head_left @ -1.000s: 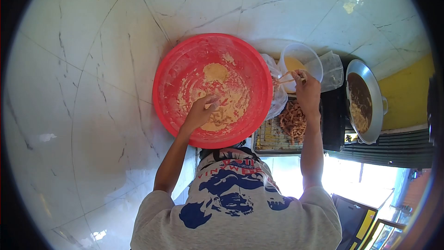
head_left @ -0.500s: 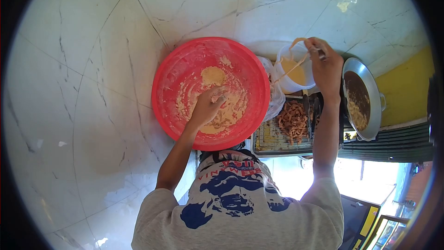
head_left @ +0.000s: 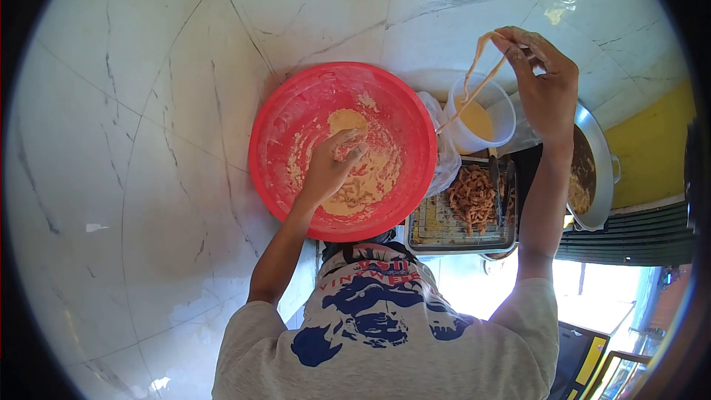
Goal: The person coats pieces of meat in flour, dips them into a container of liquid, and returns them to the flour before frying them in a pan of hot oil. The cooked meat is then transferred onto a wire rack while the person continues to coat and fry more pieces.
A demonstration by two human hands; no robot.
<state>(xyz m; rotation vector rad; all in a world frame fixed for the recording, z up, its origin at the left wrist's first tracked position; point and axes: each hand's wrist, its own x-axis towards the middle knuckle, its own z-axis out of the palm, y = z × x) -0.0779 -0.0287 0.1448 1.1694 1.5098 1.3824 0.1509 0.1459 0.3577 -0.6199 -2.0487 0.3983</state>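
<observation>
Left hand, fingers apart, over the basin; right of it: bag, tub, rack, pan, right hand pinching a strip.

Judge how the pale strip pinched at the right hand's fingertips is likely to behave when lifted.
The pale strip is probably floppy, as it bends and dangles from the right hand. Its thinness and the fingertip pinch suggest it is light. It may be slippery if wetted by the yellow liquid, though any coating is hard to make out.
</observation>
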